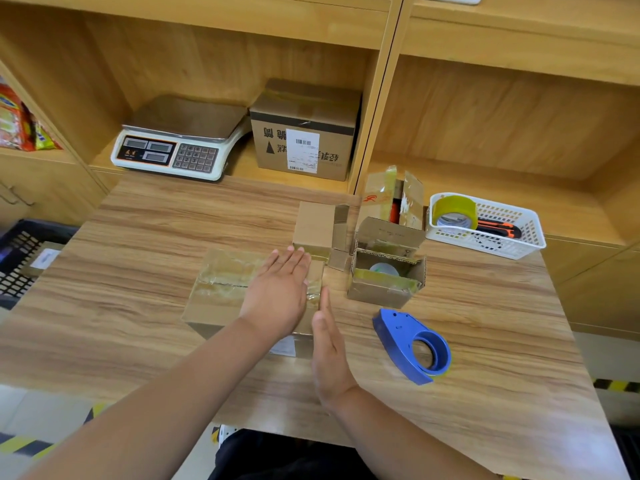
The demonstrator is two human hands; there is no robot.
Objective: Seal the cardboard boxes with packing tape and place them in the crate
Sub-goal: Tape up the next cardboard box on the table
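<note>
Right hand (329,344) beside taped box (214,289), wooden table (121,341), shelves (485,116) behind.

Bright, even indoor light falls from above onto the tabletop (138,244), leaving only soft, short shadows. The shelf (194,53) recesses are dimmer. Tape on the box (221,282) shows mild glare. Wide-angle distortion bows straight edges near the borders, and detail is slightly soft throughout.

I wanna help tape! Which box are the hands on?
The wide, flat box nearest the person: left hand flat on its taped top, right hand against its side. Other table boxes are smaller.
</note>
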